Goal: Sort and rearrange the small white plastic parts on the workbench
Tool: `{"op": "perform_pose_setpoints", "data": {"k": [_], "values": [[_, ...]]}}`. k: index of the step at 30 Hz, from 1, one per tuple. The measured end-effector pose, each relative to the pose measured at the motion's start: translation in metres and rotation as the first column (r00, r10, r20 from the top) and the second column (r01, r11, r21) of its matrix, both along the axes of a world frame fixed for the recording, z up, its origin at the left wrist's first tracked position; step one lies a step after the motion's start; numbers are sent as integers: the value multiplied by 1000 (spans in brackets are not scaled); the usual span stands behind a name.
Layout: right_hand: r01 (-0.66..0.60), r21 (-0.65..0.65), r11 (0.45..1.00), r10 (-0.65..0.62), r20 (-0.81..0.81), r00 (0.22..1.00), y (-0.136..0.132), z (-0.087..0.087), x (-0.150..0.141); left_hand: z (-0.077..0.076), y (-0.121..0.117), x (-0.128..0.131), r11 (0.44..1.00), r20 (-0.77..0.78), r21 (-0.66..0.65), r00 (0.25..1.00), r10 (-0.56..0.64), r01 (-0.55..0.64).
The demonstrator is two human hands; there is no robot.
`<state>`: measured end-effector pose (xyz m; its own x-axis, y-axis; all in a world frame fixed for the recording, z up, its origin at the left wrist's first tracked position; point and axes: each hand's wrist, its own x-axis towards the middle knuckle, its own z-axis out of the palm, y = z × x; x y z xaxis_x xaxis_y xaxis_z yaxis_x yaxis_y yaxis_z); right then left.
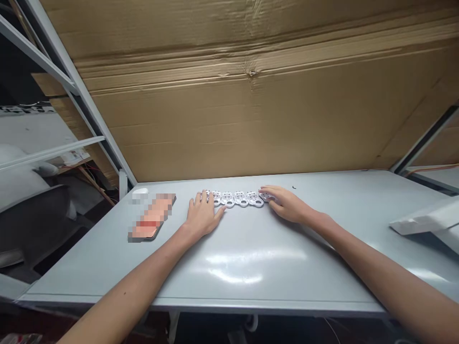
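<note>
A row of several white perforated plastic parts [234,198] lies side by side across the far part of the grey table [236,282]. My left hand [202,215] rests flat with its fingers spread, and its fingertips are on or just over the left end of the row. My right hand [287,204] lies palm down, with its fingers over the rightmost part and hiding some of it. Neither hand visibly grips anything.
A white computer mouse [140,193] and a pixelated phone-shaped object [152,217] lie to the left of the row. A white object [426,220] stands at the right table edge. Brown cardboard [229,105] rises behind the table, with metal shelving framing [68,81] at the left.
</note>
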<state>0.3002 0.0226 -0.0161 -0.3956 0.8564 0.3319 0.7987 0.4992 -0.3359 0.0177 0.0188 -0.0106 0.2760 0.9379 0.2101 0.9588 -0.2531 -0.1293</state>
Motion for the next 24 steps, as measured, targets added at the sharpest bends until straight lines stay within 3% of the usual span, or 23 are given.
{"op": "perform_pose_setpoints", "data": {"k": [4, 8, 13, 24], "values": [[-29, 12, 1000, 27, 115, 993, -12, 4, -11, -1, -1, 1, 998, -59, 70, 998, 13, -9], [15, -37, 999, -8, 193, 981, -23, 7, -22, 1, -3, 2, 999, -52, 44, 998, 27, -24], [12, -74, 997, 2, 188, 982, -25, 5, -24, 4, -6, 5, 999, 7, -13, 999, 33, -33], [-52, -73, 996, 64, 175, 983, -28, 7, -30, 3, -6, 5, 1000, -32, -1, 999, 11, -11]]}}
